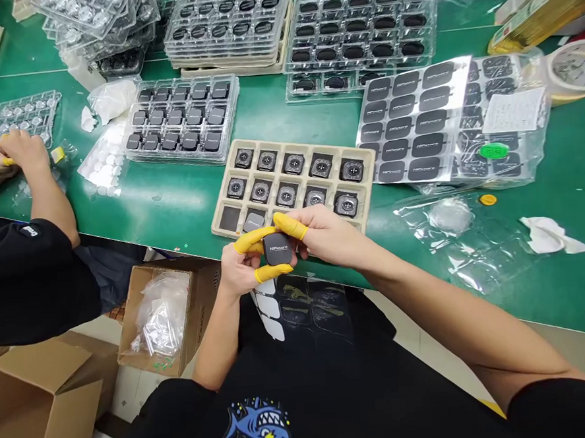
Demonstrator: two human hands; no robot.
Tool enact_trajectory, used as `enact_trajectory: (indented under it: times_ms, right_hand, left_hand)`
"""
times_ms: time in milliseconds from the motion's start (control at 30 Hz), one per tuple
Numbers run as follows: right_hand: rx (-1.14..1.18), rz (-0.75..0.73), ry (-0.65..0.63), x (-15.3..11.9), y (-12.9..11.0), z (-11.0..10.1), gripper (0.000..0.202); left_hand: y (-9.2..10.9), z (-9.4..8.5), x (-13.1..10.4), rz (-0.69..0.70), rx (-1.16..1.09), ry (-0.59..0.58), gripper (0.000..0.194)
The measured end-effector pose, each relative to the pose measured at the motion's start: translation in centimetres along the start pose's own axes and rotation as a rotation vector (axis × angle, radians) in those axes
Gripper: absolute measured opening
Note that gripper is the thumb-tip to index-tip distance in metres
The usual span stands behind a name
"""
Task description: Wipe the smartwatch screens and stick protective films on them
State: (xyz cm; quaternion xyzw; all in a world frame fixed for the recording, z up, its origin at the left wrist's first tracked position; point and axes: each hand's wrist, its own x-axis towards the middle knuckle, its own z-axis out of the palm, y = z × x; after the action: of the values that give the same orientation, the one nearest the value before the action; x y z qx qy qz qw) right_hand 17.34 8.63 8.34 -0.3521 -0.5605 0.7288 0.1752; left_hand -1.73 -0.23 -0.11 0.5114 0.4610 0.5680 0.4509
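A dark square watch piece with a HiFuture label is held over the table's front edge. My left hand, in yellow finger cots, grips it from the left side. My right hand, its thumb in a yellow cot, closes on its upper right side; those fingertips are partly hidden. Just beyond lies a beige tray with several watch pieces in its compartments, most with round sensor backs facing up. A labelled piece sits in the near row, beside an unfilled compartment at the left corner.
Clear trays of labelled pieces stand left of the beige tray. Label sheets and plastic film lie right. Stacked trays line the back. Another person's hands work at far left. An open carton stands below.
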Motion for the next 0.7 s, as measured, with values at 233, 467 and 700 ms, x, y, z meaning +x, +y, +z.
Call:
enact_trajectory:
  times_ms: [233,467,700]
  right_hand:
    - [-0.071,0.028,-0.049,-0.5,-0.5,-0.1,0.046]
    - [-0.180,0.048,0.007,0.1,-0.5,0.9,0.047]
    - [-0.051,0.053,-0.027,0.5,0.0,0.4,0.057]
  left_hand:
    - [-0.4,-0.6,-0.2,0.001,-0.033,0.005,0.073]
    - [0.1,-1.1,-0.3,-0.006,0.044,-0.008,0.074]
    - [-0.3,-1.4,-0.6,-0.026,0.010,0.045,0.080]
